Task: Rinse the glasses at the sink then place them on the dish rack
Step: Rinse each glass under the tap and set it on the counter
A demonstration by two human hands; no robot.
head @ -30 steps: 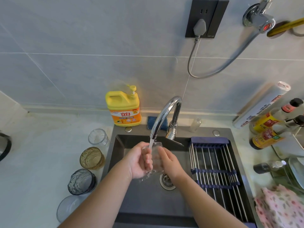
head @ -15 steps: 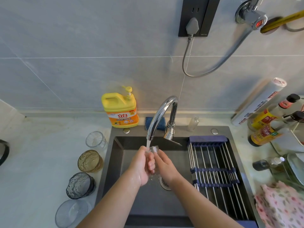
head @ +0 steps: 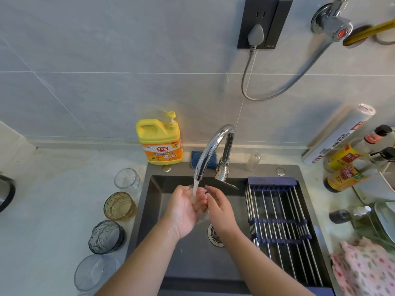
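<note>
A small clear glass [head: 199,199] sits between both hands under the running stream from the chrome tap [head: 210,149], over the dark sink [head: 192,263]. My left hand [head: 183,210] cups it from the left and my right hand [head: 218,207] holds its right side, so most of the glass is hidden. Left of the sink, in a row on the counter, stand a clear glass [head: 127,180], an amber glass [head: 119,206], a dark blue-grey glass [head: 106,237] and a clear bowl-shaped glass [head: 95,272]. The roll-up dish rack [head: 277,223] spans the sink's right half and carries nothing.
A yellow detergent jug [head: 159,140] and a blue sponge [head: 203,160] stand behind the sink. Sauce bottles [head: 350,167], a foil roll [head: 337,135] and a pink cloth [head: 365,268] crowd the right counter. A power socket [head: 263,23] with a cable is on the tiled wall.
Both hands have turned the glass under the stream and closed more tightly around it; the view has drifted slightly, shifting the scene leftward and downward.
</note>
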